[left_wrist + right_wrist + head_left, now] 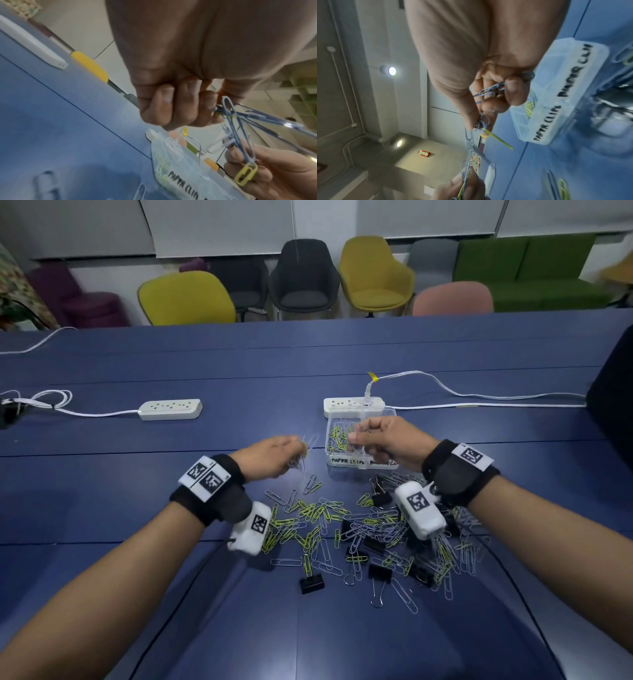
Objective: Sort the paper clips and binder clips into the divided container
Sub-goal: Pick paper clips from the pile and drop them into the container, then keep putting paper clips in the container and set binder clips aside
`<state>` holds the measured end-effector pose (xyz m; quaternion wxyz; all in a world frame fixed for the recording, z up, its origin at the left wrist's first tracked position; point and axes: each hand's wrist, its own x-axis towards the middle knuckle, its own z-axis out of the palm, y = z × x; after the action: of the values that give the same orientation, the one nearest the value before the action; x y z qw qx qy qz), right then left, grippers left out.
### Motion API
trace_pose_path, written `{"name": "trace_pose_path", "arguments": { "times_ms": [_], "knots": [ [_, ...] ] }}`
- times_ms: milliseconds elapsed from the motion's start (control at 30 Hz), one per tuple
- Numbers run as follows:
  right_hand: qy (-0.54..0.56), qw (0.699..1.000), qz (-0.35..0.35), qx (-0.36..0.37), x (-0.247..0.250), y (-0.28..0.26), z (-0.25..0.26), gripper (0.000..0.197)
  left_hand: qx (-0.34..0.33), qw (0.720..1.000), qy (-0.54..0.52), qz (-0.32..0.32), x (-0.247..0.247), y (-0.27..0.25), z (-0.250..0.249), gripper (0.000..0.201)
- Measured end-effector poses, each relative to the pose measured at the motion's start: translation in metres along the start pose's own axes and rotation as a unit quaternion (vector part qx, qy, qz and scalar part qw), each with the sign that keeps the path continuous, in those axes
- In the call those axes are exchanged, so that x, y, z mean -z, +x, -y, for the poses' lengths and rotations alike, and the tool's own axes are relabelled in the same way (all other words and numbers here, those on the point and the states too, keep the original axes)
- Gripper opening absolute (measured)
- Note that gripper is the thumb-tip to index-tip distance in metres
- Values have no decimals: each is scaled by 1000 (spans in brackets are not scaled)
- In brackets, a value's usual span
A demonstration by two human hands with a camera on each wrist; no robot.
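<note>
A clear divided container [346,462], labelled for paper clips and binder clips, stands mid-table with yellow paper clips [337,436] in its left compartment. My right hand [353,438] hovers over it and pinches a bunch of silver paper clips [494,88] with a yellow one [245,174]. Just left of the container, my left hand [301,448] is raised with its fingers curled round more silver paper clips [229,108]. A mixed pile of silver and yellow paper clips [329,518] and black binder clips [311,583] lies in front of the container, under my wrists.
Two white power strips [170,409] [352,405] with cables lie behind the hands; the right one touches the container's far side. A dark object [613,405] sits at the table's right edge. Chairs line the far side of the blue table [239,364].
</note>
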<state>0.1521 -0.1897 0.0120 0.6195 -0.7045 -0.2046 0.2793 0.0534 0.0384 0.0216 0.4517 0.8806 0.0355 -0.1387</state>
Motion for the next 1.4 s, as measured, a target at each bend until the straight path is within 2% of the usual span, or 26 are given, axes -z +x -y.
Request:
{"name": "trace_pose_path", "arguments": {
  "times_ms": [67,167,267,333,467,567,667,767,867,1000,1133,1200,1267,1333,1400],
  "knots": [
    [-1,1000,-28,1,5,11,8,17,7,1000,-12,-12,5,13,-6,33],
    [-29,996,-81,-36,11,29,19,11,7,999,-7,-43,11,31,-24,37],
    [-100,983,-128,-81,14,47,24,17,20,994,35,-104,21,52,-45,32],
    [-152,971,-135,-124,12,56,24,21,43,992,53,-109,25,65,-57,19],
    [-190,957,-147,-165,10,65,21,21,51,980,182,-59,19,84,-72,22],
    [-154,958,-172,-168,16,69,19,14,90,966,240,-9,6,104,-70,17],
    [-80,964,-196,-159,21,73,20,20,117,962,245,-7,-6,118,-64,25],
    [23,970,-184,-156,24,78,24,26,115,962,247,1,-15,121,-61,29],
    [107,968,-171,-151,22,79,28,26,118,978,170,-26,-20,125,-59,34],
    [123,968,-163,-144,16,85,26,69,122,990,-16,-61,-20,126,-58,23],
    [129,976,-120,-124,15,84,21,64,129,981,-131,-53,-18,119,-55,14],
    [136,978,-118,-108,18,79,20,74,115,980,-157,-36,-16,112,-56,18],
    [96,983,-125,-88,23,70,21,74,82,988,-130,-15,-13,102,-59,28],
    [4,992,-112,-56,26,52,24,56,45,997,-61,-19,-9,93,-58,34],
    [-141,985,-93,-26,30,31,23,33,-5,997,44,-55,-9,82,-55,29]
  ]
}}
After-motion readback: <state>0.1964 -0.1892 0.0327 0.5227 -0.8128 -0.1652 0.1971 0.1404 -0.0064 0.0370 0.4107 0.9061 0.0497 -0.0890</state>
